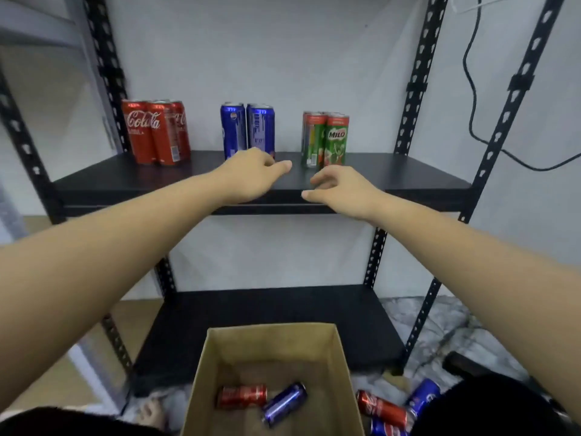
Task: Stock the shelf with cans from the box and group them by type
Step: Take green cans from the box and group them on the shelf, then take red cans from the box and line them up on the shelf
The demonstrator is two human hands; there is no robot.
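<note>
Cans: three groups stand upright on the upper shelf (408, 171): red cans (155, 132), blue cans (246, 129), green cans (325, 138). One red can (242, 396) and one blue can (284, 404) lie in the box (341, 357). We hold nothing: left hand (248, 176) and right hand (342, 191) hover loosely open. We judge each can rigid, smooth, moderately heavy (if full); we grasp it around the middle of the body.

Both empty hands, left (251, 174) and right (341, 191), hover over the shelf (408, 171); fingers loosely curled.
</note>
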